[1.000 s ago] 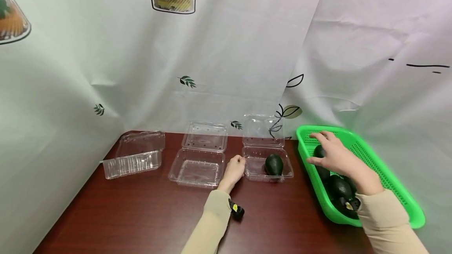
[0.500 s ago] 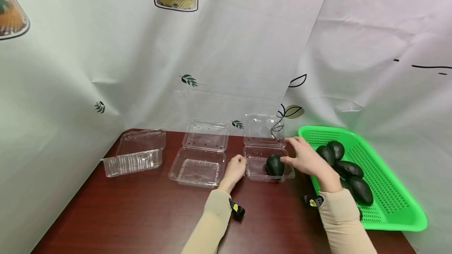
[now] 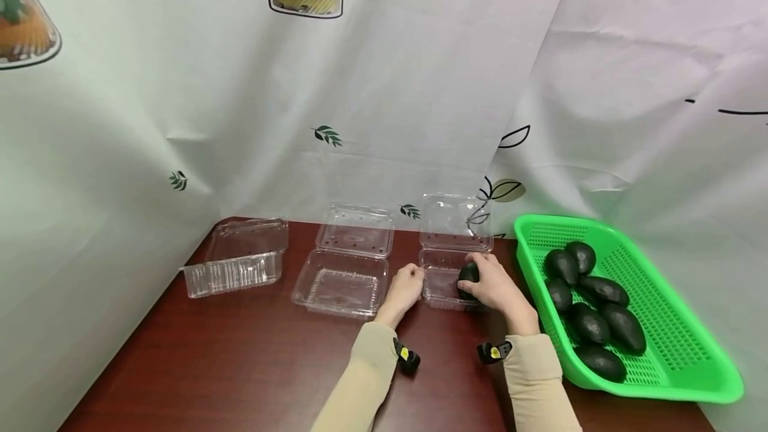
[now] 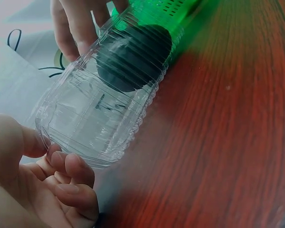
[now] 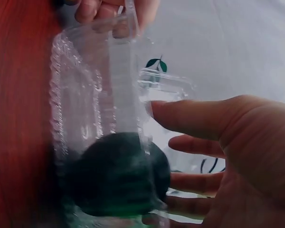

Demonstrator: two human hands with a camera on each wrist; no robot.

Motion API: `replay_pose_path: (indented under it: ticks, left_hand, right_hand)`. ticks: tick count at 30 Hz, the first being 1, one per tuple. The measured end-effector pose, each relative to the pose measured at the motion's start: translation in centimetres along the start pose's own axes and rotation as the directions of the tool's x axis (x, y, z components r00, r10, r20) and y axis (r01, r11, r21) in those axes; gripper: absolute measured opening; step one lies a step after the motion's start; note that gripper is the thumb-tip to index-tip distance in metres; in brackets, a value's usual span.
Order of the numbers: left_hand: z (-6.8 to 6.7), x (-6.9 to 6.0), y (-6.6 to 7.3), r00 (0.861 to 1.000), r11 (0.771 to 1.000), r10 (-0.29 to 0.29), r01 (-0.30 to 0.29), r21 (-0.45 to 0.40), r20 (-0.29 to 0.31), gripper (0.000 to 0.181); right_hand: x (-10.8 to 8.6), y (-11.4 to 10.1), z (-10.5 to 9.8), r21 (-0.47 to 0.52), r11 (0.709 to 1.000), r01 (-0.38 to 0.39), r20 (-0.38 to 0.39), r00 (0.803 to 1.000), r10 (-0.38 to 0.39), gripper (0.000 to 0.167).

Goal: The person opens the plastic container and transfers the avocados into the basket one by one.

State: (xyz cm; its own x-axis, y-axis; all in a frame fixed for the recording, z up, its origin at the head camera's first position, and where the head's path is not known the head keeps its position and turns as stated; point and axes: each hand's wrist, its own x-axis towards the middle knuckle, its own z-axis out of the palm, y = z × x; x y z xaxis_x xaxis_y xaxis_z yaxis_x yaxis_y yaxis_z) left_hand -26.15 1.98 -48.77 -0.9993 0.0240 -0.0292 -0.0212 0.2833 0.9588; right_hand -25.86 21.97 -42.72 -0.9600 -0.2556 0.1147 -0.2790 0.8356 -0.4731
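Observation:
An avocado (image 3: 467, 278) lies at the right side of a clear plastic clamshell container (image 3: 441, 289), whose lid (image 3: 457, 222) stands raised behind it. My left hand (image 3: 405, 289) pinches the container's left rim between thumb and curled fingers, as the left wrist view shows. Over the right side of the same container, my right hand (image 3: 497, 287) reaches to the avocado. Its fingers and thumb are spread in the right wrist view, with some fingertips at the edge of the dark avocado (image 5: 121, 175). Blur hides whether they touch it.
Another clear clamshell (image 3: 345, 282) lies unfolded to the left, and a further one (image 3: 234, 274) sits tilted at the table's far left. A green basket (image 3: 678, 325) with several avocados (image 3: 591, 322) stands on the right. A white printed curtain (image 3: 384, 85) hangs behind.
My right hand has moved left from over the green basket to the avocado in the container. The left hand has stayed on the container's rim.

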Motion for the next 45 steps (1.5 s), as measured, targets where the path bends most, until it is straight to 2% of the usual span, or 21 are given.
replay_pose_path:
  ticks: [3, 10, 19, 30, 37, 45]
  left_hand:
    - [0.0, -0.1, -0.1, 1.000, 1.000, 0.000, 0.000, 0.001, -0.005, 0.026]
    - [0.2, -0.1, -0.1, 1.000, 1.000, -0.009, 0.009, -0.008, 0.004, 0.026]
    - [0.1, 0.2, 0.4, 1.000, 1.000, -0.001, 0.001, 0.011, 0.019, 0.027]
    - [0.0, 0.0, 0.2, 1.000, 1.000, 0.004, -0.004, 0.007, 0.030, 0.028]
    - [0.0, 0.1, 0.2, 1.000, 1.000, 0.003, -0.003, 0.003, 0.023, 0.028]
    - [0.0, 0.0, 0.0, 1.000, 1.000, -0.002, 0.002, -0.015, 0.012, 0.027]
  right_hand:
    - [0.1, 0.0, 0.7, 0.021, 1.000, -0.016, -0.016, 1.000, 0.016, 0.053]
    - [0.6, -0.3, 2.1, 0.019, 0.999, -0.034, 0.004, 0.999, 0.034, 0.055]
    - [1.3, -0.9, 3.0, 0.046, 0.997, -0.056, -0.017, 0.998, 0.057, 0.056]
    - [1.0, -1.0, 3.5, 0.078, 0.994, -0.076, -0.073, 0.994, 0.082, 0.057]
    - [0.9, -1.7, 2.4, 0.085, 0.995, -0.059, -0.106, 0.992, 0.068, 0.056]
    - [0.9, -2.2, -1.2, 0.053, 0.999, -0.009, -0.178, 0.984, 0.019, 0.058]
